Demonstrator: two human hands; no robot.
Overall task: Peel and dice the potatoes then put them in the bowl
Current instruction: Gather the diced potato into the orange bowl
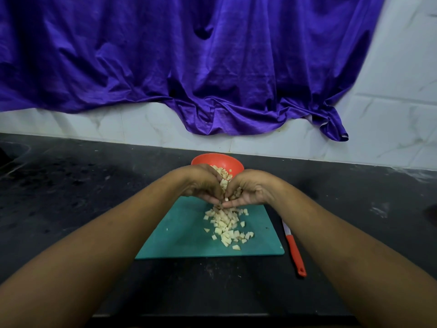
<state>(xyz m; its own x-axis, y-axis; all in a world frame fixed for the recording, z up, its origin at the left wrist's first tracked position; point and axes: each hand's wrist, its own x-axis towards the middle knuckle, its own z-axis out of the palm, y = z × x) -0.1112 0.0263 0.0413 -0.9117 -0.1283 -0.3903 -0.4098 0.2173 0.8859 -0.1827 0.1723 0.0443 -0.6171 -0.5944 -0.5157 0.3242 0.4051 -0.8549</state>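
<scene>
A pile of pale diced potato (227,227) lies on a teal cutting board (179,235) on the dark counter. My left hand (203,185) and my right hand (250,190) are cupped together at the far end of the board, fingers curled around a scoop of diced potato between them. Right behind my hands stands a red bowl (217,160), with some potato pieces showing at its near rim. Most of the bowl's inside is hidden by my hands.
A knife with a red handle (295,254) lies on the counter just right of the board. A purple cloth (189,67) hangs over the white tiled wall behind. The black counter (71,185) stretches left and right.
</scene>
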